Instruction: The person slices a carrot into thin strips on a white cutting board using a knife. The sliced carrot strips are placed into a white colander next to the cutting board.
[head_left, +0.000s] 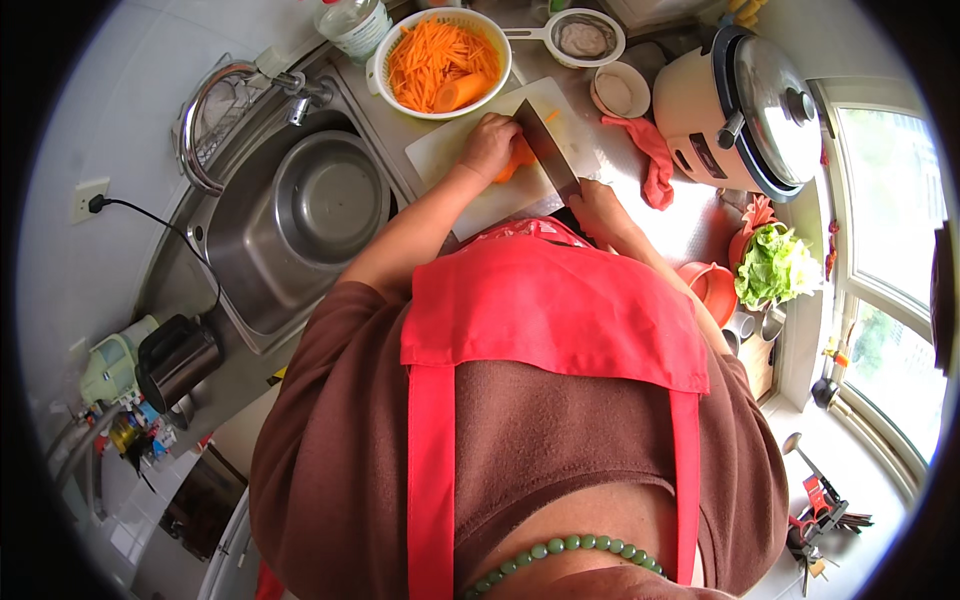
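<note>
Sliced carrot lies on a white cutting board in front of me. My left hand rests on the carrot, its fingers curled close to the blade and covering part of the pieces. In my right hand is the handle of a broad kitchen cleaver, its blade standing over the board just right of the carrot. A small shred of carrot sits beyond the blade. Behind the board, a white colander holds shredded carrot and a larger carrot chunk.
Left is a steel sink with a metal basin under a faucet. A strainer, a small bowl, a red cloth and a rice cooker stand right of the board. Lettuce sits by the window.
</note>
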